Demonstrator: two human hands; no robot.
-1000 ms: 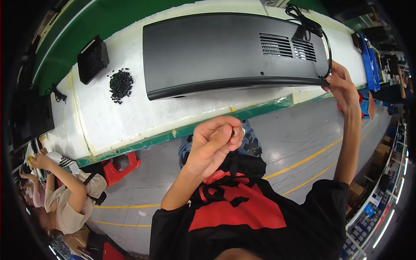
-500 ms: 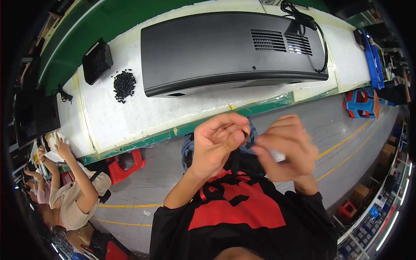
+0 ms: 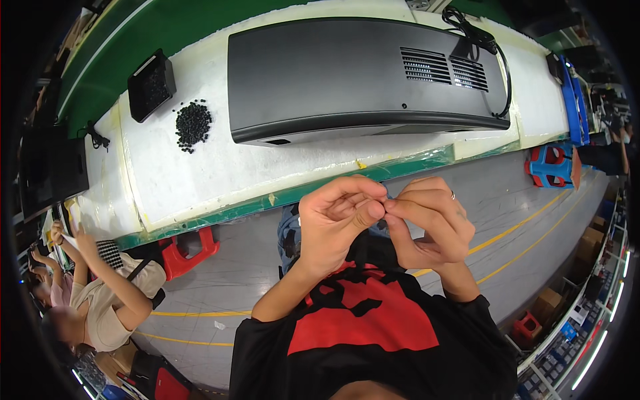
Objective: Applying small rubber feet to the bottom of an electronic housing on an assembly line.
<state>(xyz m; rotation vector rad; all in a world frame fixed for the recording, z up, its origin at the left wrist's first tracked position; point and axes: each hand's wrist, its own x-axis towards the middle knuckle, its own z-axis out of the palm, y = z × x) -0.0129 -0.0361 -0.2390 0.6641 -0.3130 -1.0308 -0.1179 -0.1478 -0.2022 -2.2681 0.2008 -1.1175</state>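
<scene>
In front of my chest, beyond the table's near edge, my two hands meet at the fingertips. My left hand is closed in a pinch, palm partly turned up, on a small dark piece at its thumb and forefinger, mostly hidden. My right hand, with a ring on one finger, pinches at the same spot; what its fingertips hold is too small to make out. Past them on the white tabletop lies a large dark grey appliance housing with slotted vents. Left of it sits a pile of small black pieces.
A black open bin stands beyond the pile. A black cable lies over the housing's far right corner. Red stool and blue-red stool stand on the floor. At the left, a person works by a black screen.
My right hand has come left, from a blurred motion apart, until its fingertips touch those of my left hand. The left hand has hardly moved. The view has shifted slightly.
</scene>
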